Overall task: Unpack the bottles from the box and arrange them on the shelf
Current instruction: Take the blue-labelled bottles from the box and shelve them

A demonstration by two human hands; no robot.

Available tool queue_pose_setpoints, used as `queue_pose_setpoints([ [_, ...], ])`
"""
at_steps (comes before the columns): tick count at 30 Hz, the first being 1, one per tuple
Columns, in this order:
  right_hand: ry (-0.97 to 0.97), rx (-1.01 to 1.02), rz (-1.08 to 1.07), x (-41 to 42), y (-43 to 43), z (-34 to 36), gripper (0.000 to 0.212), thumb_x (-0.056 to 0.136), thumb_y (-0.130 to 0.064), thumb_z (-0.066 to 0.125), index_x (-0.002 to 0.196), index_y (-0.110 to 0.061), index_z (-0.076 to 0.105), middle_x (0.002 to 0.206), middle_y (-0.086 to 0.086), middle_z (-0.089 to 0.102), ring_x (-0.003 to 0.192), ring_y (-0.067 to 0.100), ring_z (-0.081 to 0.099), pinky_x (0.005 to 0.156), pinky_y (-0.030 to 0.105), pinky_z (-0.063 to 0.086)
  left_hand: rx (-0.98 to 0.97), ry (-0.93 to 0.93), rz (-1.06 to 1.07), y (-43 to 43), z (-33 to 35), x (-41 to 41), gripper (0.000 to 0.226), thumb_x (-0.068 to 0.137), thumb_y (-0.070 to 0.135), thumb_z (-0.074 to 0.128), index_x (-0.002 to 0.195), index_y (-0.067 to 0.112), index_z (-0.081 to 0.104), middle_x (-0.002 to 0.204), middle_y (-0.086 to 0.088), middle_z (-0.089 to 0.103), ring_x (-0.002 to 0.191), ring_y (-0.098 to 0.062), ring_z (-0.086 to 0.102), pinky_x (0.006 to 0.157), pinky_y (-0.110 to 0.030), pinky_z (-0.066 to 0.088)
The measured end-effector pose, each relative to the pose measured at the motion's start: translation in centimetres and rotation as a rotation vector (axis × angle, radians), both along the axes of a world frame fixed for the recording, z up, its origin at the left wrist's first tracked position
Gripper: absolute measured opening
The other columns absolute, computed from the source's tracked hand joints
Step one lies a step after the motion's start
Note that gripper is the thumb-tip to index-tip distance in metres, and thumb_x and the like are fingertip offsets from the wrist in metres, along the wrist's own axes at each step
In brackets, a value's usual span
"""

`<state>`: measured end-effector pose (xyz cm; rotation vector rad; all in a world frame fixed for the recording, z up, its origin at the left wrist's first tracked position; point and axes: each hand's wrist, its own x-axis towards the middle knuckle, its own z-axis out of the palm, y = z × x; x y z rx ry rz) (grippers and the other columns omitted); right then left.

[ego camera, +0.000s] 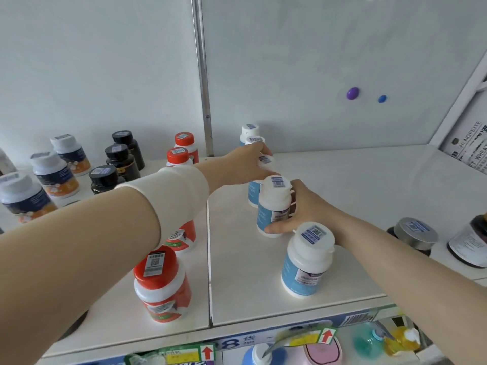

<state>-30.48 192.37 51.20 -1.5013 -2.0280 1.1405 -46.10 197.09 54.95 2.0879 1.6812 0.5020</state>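
A row of white-capped, blue-labelled bottles runs front to back on the white shelf (342,196). My left hand (247,164) reaches across and grips the top of one such bottle (266,161) in the middle of the row. My right hand (300,206) wraps around the side of the bottle just in front of it (272,204), which stands upright on the shelf. Another blue-labelled bottle (307,259) stands free nearer the front edge. Two more (250,133) stand at the back by the wall. No box is in view.
Red-capped bottles (160,283) form a row left of the shelf seam. Black bottles (122,160) and orange-labelled bottles (54,175) stand further left. Dark jars (415,235) sit at the right edge. A lower shelf with packaged goods (324,349) lies below the front edge.
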Motion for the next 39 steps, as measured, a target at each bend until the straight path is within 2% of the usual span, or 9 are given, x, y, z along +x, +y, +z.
queue_pose_setpoints([
  [3,0.025,-0.027,-0.010,0.9,-0.6,1.5,0.067,0.068,-0.015,0.082,0.118,-0.021,0.037,0.099,-0.010,0.055,0.089,0.005,0.059,0.070,0.020,0.047,0.019,-0.014,0.005,-0.8,1.0,0.0,0.060,0.083,0.038,0.067,0.132,0.017,0.043,0.128,0.000,0.053,0.103,-0.014,0.052,0.083,-0.021,0.041],
  [5,0.030,-0.010,-0.030,1.5,-0.9,3.0,0.073,0.068,-0.017,0.082,0.126,-0.018,0.039,0.112,-0.003,0.056,0.101,0.013,0.058,0.082,0.026,0.047,0.041,-0.040,0.023,-1.6,2.2,-0.3,0.056,0.083,0.034,0.068,0.130,0.015,0.045,0.128,0.000,0.055,0.101,-0.013,0.052,0.085,-0.023,0.043],
  [9,-0.009,0.066,-0.022,2.6,-1.9,6.6,0.073,0.073,-0.027,0.077,0.135,-0.016,0.039,0.128,0.003,0.052,0.115,0.017,0.053,0.097,0.030,0.041,0.174,0.082,0.098,-5.1,5.1,-1.6,0.048,0.085,0.033,0.065,0.126,0.013,0.049,0.126,-0.001,0.057,0.108,-0.017,0.053,0.090,-0.026,0.041],
  [14,-0.094,0.313,-0.003,0.4,-5.4,9.2,0.063,0.084,-0.034,0.065,0.137,-0.013,0.038,0.137,0.002,0.047,0.120,0.019,0.049,0.090,0.027,0.036,0.351,0.513,0.263,-12.7,7.1,-3.4,0.046,0.090,0.032,0.056,0.132,0.016,0.044,0.129,-0.004,0.054,0.117,-0.024,0.051,0.094,-0.037,0.044],
  [17,-0.203,0.525,0.072,-2.7,-8.9,8.8,0.057,0.088,-0.032,0.058,0.137,-0.011,0.038,0.142,0.007,0.041,0.129,0.024,0.042,0.098,0.029,0.035,0.407,0.799,0.368,-17.9,6.8,-4.6,0.043,0.093,0.029,0.051,0.132,0.012,0.044,0.128,-0.009,0.053,0.117,-0.027,0.050,0.094,-0.036,0.042],
  [20,-0.295,0.662,0.185,-6.7,-12.7,8.3,0.054,0.090,-0.033,0.055,0.135,-0.009,0.039,0.139,0.013,0.041,0.128,0.030,0.041,0.100,0.035,0.037,0.395,0.939,0.448,-23.0,6.5,-6.8,0.041,0.093,0.029,0.050,0.130,0.011,0.045,0.125,-0.011,0.054,0.114,-0.028,0.051,0.092,-0.035,0.042],
  [25,-0.367,0.828,0.435,-15.3,-19.6,7.4,0.052,0.091,-0.032,0.052,0.135,-0.007,0.038,0.138,0.016,0.040,0.128,0.033,0.039,0.101,0.042,0.037,0.273,1.030,0.626,-33.2,5.5,-13.5,0.039,0.093,0.023,0.049,0.129,0.009,0.044,0.126,-0.013,0.053,0.118,-0.031,0.049,0.094,-0.037,0.040],
  [32,-0.395,0.940,0.774,-31.0,-30.0,4.2,0.051,0.092,-0.034,0.049,0.135,-0.009,0.037,0.140,0.014,0.038,0.129,0.032,0.037,0.101,0.040,0.035,-0.005,1.039,0.868,-48.0,0.8,-26.4,0.042,0.093,0.027,0.049,0.129,0.008,0.042,0.128,-0.013,0.051,0.120,-0.031,0.048,0.095,-0.036,0.039],
  [39,-0.440,0.977,1.102,-49.0,-42.2,-5.0,0.052,0.094,-0.032,0.045,0.139,-0.008,0.034,0.140,0.015,0.039,0.129,0.032,0.037,0.103,0.040,0.033,-0.219,0.815,1.122,-63.0,-8.5,-40.7,0.039,0.093,0.024,0.050,0.127,0.008,0.045,0.127,-0.012,0.053,0.118,-0.030,0.049,0.096,-0.036,0.039],
])
